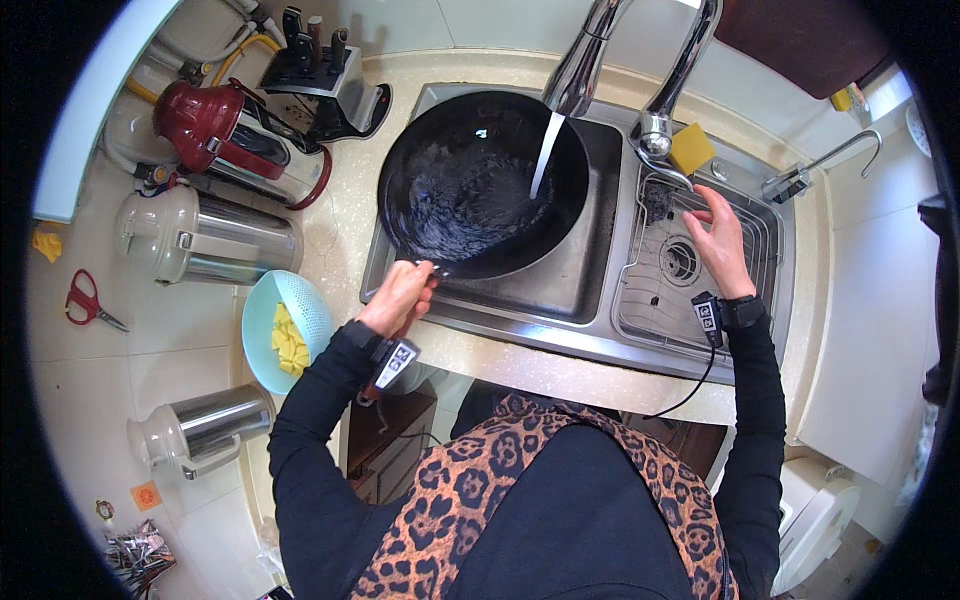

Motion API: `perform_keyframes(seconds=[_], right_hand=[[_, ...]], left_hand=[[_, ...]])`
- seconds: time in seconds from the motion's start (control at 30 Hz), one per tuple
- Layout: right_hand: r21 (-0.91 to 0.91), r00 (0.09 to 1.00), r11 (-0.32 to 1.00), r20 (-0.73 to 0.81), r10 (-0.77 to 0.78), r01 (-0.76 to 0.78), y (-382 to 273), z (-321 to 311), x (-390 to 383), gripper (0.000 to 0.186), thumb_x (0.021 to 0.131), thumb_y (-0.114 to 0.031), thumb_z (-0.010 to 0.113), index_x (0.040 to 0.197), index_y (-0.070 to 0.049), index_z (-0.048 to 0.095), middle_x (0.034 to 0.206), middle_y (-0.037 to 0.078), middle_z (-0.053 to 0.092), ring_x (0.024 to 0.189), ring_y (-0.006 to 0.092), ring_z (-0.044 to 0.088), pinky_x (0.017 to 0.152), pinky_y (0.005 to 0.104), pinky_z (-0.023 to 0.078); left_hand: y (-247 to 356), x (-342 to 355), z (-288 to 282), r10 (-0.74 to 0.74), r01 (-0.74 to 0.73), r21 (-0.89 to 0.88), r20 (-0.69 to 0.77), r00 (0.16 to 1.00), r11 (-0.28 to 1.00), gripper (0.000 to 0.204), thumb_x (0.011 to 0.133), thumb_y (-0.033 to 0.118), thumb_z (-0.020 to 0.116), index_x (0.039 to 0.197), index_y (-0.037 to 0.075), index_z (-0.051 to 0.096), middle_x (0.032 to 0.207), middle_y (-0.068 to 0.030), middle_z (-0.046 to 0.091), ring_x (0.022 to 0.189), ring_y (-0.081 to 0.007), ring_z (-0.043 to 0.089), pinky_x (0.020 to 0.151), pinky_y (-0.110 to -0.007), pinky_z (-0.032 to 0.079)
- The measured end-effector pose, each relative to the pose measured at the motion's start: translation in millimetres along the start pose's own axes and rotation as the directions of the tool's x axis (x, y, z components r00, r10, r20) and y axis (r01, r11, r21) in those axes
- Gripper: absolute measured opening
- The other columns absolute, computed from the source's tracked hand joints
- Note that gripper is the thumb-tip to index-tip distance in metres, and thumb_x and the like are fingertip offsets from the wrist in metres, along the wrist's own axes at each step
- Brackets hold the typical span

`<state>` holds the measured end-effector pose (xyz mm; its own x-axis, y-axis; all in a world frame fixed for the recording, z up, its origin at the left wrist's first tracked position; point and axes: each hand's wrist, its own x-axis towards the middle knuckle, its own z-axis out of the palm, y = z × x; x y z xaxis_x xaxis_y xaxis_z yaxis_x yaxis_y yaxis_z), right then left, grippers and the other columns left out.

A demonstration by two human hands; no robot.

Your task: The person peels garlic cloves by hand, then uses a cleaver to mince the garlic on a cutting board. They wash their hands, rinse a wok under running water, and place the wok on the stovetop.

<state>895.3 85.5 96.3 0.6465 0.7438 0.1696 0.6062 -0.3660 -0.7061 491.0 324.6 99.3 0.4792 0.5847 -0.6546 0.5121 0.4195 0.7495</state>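
Observation:
A black wok (500, 225) sits tilted in the left basin of the steel sink (575, 285). My left hand (400, 297) is closed round the wok's handle at its near edge; the handle itself is mostly hidden by my fingers. From the chrome faucet (577, 80) a stream of water (546, 155) runs into the wok, where water swirls over the bottom. Above the right basin, my right hand (720, 240) has its fingers apart and holds nothing. Its fingertips are close to the faucet's lever (668, 172); I cannot tell whether they touch it.
A wire rack (640, 310) lines the right basin, with a yellow sponge (690, 150) behind it. Left of the sink are a light blue colander (262, 335) with yellow chunks, a knife block (330, 85), a red kettle-like jug (215, 130) and a steel thermos (235, 235).

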Motion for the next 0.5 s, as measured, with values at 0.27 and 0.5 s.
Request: perform_keyframes(seconds=[0.27, 0.5], right_hand=[[-0.051, 0.997, 0.995, -0.004, 0.081, -0.081, 10.2, 2.4, 8.0, 0.050, 0.086, -0.017, 0.067, 0.130, 0.003, 0.054, 0.105, 0.019, 0.069, 0.087, 0.0246, 0.069, 0.078, 0.0334, 0.054], [0.002, 0.995, 0.995, 0.016, 0.100, -0.100, 15.4, 10.1, 12.7, 0.050, 0.086, -0.018, 0.067, 0.128, 0.007, 0.054, 0.093, 0.019, 0.071, 0.081, 0.0250, 0.070, 0.075, 0.0332, 0.053]], left_hand=[[-0.4, -14.6, 19.6, -0.072, 0.078, -0.042, 0.130, 0.989, 0.996, 0.031, 0.096, 0.028, 0.050, 0.075, 0.004, 0.052, 0.055, 0.0046, 0.042, 0.043, -0.0055, 0.039, 0.040, -0.021, 0.032], [6.2, -20.6, -7.8, -0.004, 0.010, 0.062, -0.095, 0.995, 0.998, 0.036, 0.098, 0.030, 0.050, 0.075, 0.002, 0.053, 0.061, 0.0005, 0.047, 0.047, -0.0076, 0.042, 0.042, -0.023, 0.032]])
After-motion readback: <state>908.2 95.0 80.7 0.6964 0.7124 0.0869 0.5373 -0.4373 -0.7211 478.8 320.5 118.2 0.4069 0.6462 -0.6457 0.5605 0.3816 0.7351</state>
